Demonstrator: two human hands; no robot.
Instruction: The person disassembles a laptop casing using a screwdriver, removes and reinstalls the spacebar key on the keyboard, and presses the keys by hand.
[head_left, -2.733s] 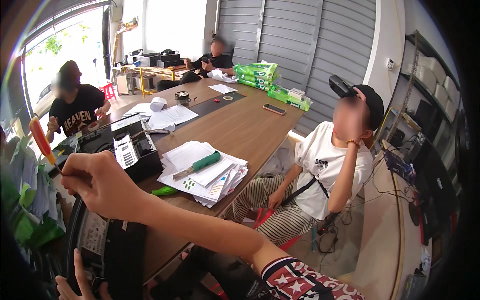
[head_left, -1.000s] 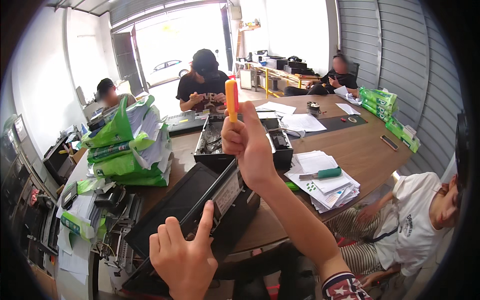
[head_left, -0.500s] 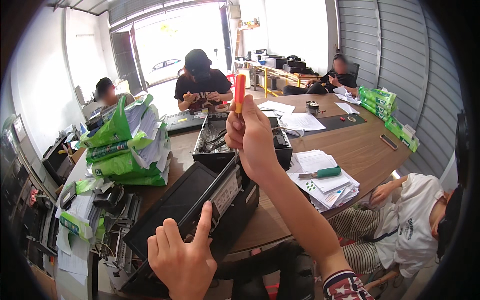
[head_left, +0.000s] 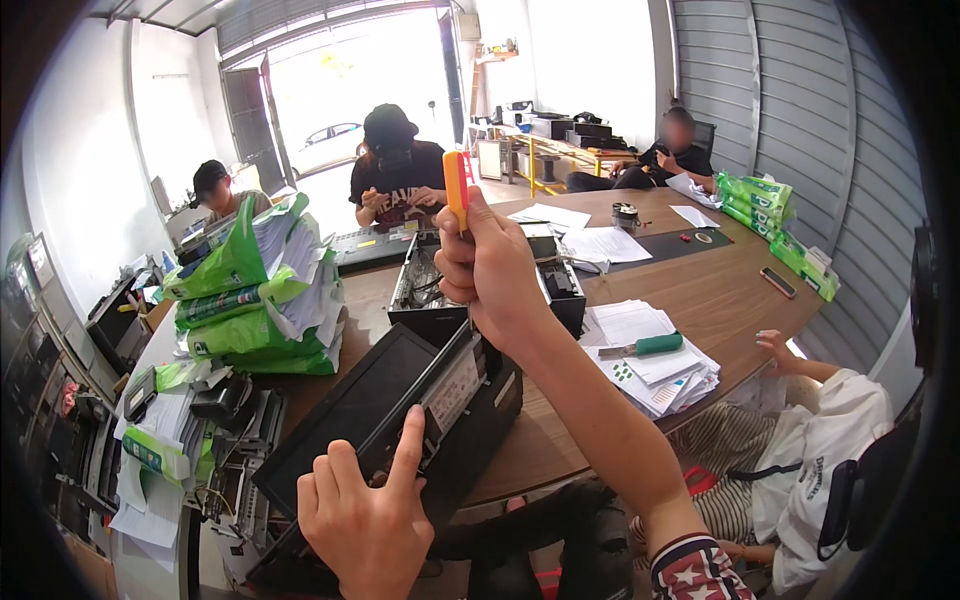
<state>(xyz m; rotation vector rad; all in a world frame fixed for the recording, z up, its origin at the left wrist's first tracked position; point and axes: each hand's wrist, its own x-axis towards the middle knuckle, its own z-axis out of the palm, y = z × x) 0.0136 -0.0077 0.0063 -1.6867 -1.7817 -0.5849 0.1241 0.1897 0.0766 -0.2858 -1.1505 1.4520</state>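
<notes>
My right hand [head_left: 480, 250] is closed round a yellow-and-red screwdriver [head_left: 456, 188], its handle upright above a black electronic device [head_left: 350, 380] with a labelled metal strip [head_left: 450, 395] along it. My left hand [head_left: 365, 510] rests on the device's near part, index finger stretched onto the strip's lower end, the other fingers bent; its thumb is hidden. Behind my right hand stands an open black machine [head_left: 420, 305] with cables inside. A green-handled blade tool [head_left: 650, 345] lies on loose papers [head_left: 680, 385] to the right.
Stacked green-wrapped paper [head_left: 240, 340] and metal parts [head_left: 245, 430] crowd the left of the wooden table [head_left: 750, 300]. More green packs [head_left: 750, 210] and a phone [head_left: 777, 282] lie right. Seated people: two across [head_left: 395, 195] [head_left: 225, 195], one far right [head_left: 680, 160], one near right [head_left: 825, 450].
The view has swung left since the oldest frame, with my right hand now upright. Lately that hand shifted slightly left; the near person at right leaned lower, a hand reaching the table edge.
</notes>
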